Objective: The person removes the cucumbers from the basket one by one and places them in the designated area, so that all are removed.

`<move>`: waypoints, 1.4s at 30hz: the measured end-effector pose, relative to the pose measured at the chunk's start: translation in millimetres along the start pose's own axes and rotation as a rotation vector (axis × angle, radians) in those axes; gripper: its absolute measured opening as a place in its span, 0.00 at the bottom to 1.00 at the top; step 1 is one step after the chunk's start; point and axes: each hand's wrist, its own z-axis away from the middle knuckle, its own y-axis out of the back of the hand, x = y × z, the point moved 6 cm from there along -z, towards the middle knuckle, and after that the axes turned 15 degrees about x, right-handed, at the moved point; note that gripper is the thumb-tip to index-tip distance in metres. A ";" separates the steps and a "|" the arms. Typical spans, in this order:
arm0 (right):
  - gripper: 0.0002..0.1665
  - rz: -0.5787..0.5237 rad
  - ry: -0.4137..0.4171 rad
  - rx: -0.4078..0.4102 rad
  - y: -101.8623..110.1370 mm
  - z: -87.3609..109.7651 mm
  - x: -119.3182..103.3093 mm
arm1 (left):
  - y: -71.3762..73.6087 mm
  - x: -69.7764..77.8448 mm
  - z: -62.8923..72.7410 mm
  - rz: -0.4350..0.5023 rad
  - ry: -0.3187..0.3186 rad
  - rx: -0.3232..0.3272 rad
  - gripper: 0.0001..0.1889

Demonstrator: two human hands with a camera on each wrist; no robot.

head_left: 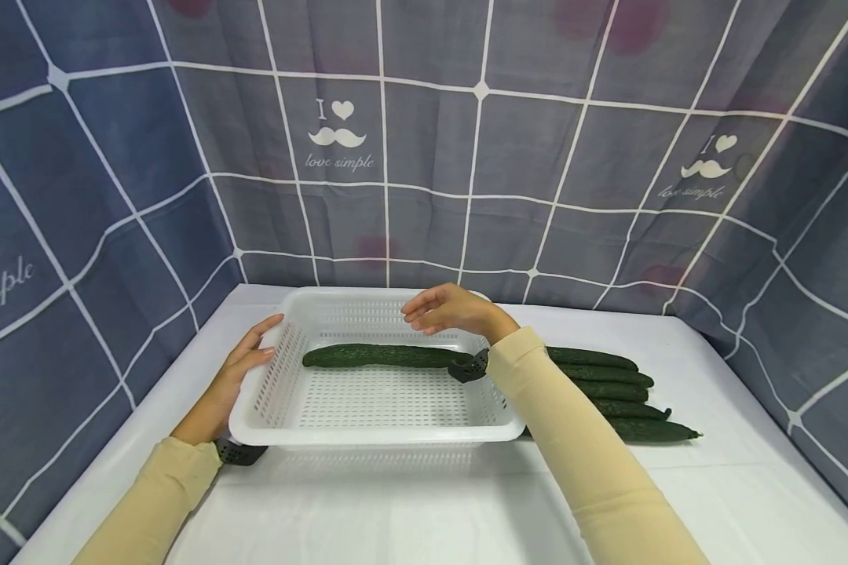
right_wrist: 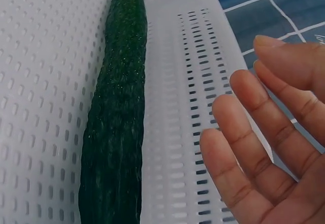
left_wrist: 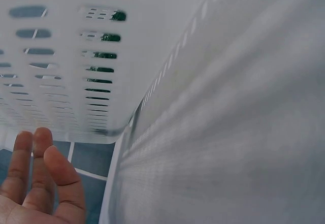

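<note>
A dark green cucumber (head_left: 378, 355) lies lengthwise in a white perforated plastic basket (head_left: 374, 435), nearer its far wall. In the right wrist view the same cucumber (right_wrist: 117, 107) runs along the basket floor. My right hand (head_left: 455, 308) hovers above the basket's far right part, fingers loosely bent, holding nothing. At the basket's left side, my left hand (head_left: 236, 377) has its fingers near or against the outer wall and rim. The left wrist view shows that hand's fingers (left_wrist: 66, 178) extended by the wall, with green showing through the slots.
Several more cucumbers (head_left: 611, 388) lie side by side on the white tabletop (head_left: 396, 510) right of the basket, partly hidden by my right forearm. A grey-blue checked curtain (head_left: 424, 141) stands behind and along both sides of the table.
</note>
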 end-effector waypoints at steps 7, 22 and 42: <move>0.27 0.096 -0.020 -0.024 -14.7 -9.3 1.1 | 0.8 1.0 0.7 0.014 -0.016 -0.010 0.27; 0.23 0.241 0.001 0.039 -33.8 -22.3 20.1 | 0.0 1.5 -1.3 0.001 0.008 0.014 0.27; 0.28 0.545 0.019 0.034 -45.8 -22.4 37.0 | 0.8 -1.1 -3.1 0.045 -0.010 0.008 0.28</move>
